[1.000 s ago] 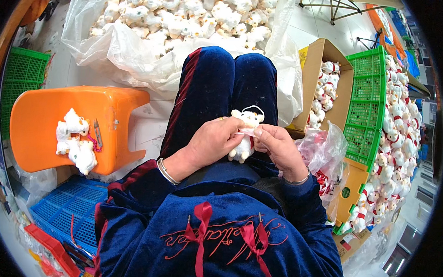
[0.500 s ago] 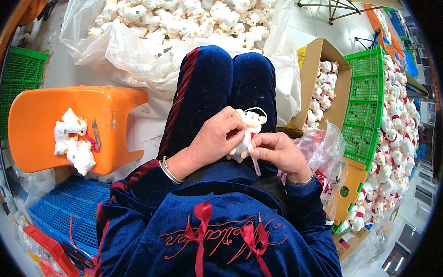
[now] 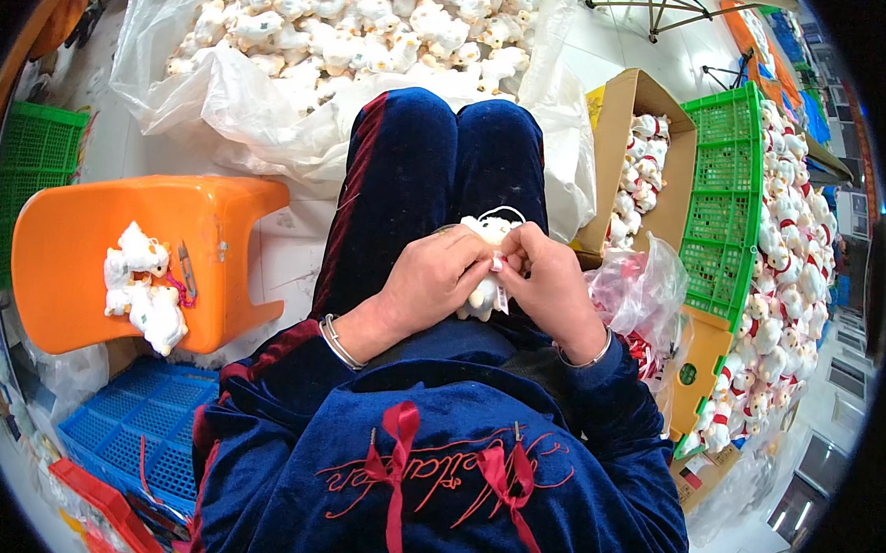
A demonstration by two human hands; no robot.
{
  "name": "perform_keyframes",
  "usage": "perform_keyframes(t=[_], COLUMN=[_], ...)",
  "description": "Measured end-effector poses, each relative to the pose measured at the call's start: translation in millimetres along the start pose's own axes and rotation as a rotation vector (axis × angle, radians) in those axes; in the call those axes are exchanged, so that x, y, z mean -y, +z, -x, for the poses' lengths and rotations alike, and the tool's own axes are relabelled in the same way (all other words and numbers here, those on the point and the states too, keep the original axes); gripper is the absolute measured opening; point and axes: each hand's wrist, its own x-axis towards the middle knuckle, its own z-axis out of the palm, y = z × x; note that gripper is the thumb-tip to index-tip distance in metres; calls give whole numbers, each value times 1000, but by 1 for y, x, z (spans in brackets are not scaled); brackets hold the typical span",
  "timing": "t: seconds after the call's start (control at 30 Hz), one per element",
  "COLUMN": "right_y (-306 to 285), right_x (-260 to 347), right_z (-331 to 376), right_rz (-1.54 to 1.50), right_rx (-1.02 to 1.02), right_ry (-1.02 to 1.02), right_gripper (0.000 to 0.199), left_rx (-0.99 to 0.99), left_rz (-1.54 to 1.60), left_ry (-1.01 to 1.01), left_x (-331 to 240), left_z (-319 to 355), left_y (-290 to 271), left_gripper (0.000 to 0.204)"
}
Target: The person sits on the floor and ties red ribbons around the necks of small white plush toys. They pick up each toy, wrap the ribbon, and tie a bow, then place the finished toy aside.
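Observation:
A small white plush toy (image 3: 479, 300) sits in my lap, with a thin white cord loop above its head. My left hand (image 3: 425, 284) is closed around its left side, thumb and fingertips pinched at the neck. Opposite it, my right hand (image 3: 557, 295) pinches a narrow pale ribbon (image 3: 502, 300) close to the left fingertips. One ribbon end hangs down over the toy's belly. The fingers hide most of the toy's neck and part of its head.
An orange stool (image 3: 68, 257) at left bears white plush toys (image 3: 157, 317) and small snips (image 3: 187, 268). Ahead lies a big plastic bag (image 3: 222, 105) of toys. A cardboard box (image 3: 616, 135), a green crate (image 3: 722, 201) and many toys with red neckbands (image 3: 784, 264) stand at right.
My right hand has moved up from the hanging ribbon to the toy's neck, and its fingertips now meet those of the left hand. The toy's head is more covered.

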Motion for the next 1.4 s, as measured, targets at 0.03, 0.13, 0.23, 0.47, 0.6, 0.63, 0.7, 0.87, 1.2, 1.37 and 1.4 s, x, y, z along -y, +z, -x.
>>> perform_keyframes(t=[0.03, 0.13, 0.23, 0.47, 0.6, 0.63, 0.7, 0.87, 1.2, 1.37, 1.4], right_y=[1, 13, 21, -16, -32, -35, -39, -33, -30, -20, -18], right_x=[1, -5, -17, -1, -6, -7, -10, -14, -26, -29, -31], right_z=[0, 1, 1, 1, -8, -10, -13, -8, -10, -8, -8], right_rz=[43, 108, 154, 10, -63, -57, -83, -242, -444, -639, -636], right_rx=[3, -89, -118, 208, 367, 389, 436, 436, 437, 467, 466], right_ry=[-16, -157, -314, -105, -131, -153, -118, 19, 107, 191, 177], right_gripper=[16, 10, 10, 13, 14, 14, 17, 16, 15, 16, 16], left_rx=[-9, 3, 44, 76, 72, 70, 59, 50, 40, 60, 57], left_rz=[-2, -24, -49, -74, -71, -65, -56, -37, -21, 18, 25], left_ry=[17, 58, 72, 94, 115, 113, 115, 91, 98, 54, 47], left_x=[0, 1, 3, 4, 2, 3, 4, 3, 4, 4, 4], left_z=[1, 0, 1, 11, 10, 10, 9, 8, 4, 4, 4], left_y=[1, 0, -2, 1, 0, 0, 1, 1, 2, 2, 2], left_gripper=[10, 10, 11, 11, 11, 11, 11, 11, 9, 8, 8])
